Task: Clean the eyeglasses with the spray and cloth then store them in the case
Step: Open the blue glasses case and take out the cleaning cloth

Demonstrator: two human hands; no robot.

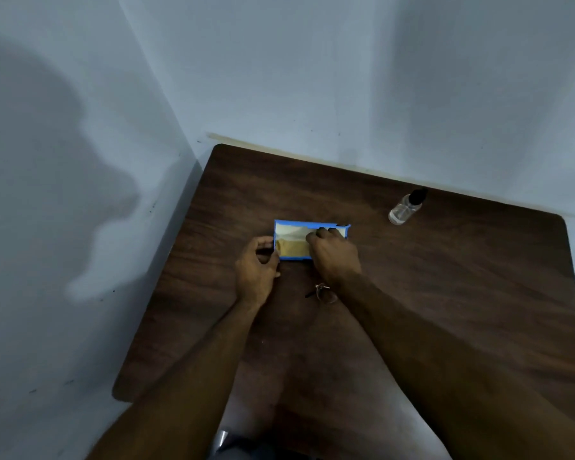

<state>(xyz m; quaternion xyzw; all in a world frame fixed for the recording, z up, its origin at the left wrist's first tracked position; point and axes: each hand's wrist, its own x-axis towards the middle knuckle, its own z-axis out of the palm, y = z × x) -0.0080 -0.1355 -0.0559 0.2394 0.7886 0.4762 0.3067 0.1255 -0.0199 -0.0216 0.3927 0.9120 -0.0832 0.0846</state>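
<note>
Hands meet at a rectangular blue-edged case with a pale, tan-coloured inside, which lies flat near the middle of the dark brown wooden bench, a little toward the far left corner. The left hand sits at the left short end of the case, fingers curled, with the thumb and forefinger touching that end; whether this grip is clamped on the end or only resting against it cannot be told. The right hand lies over the right half of the case, knuckles up, with its fingertips bent down onto the pale inner surface; its grip is drawn together there, but what it pinches, if anything, is hidden under the fingers.

Thin-framed eyeglasses with round lenses and a dark temple arm lie on the bench just on the near side of the case, partly covered by the right wrist. They are outside the case and apart from it.

A small clear spray bottle with a black cap stands toward the far edge of the bench, well to the right of the case, untouched. A cloth cannot be told apart in this blurred, dim view.
</note>
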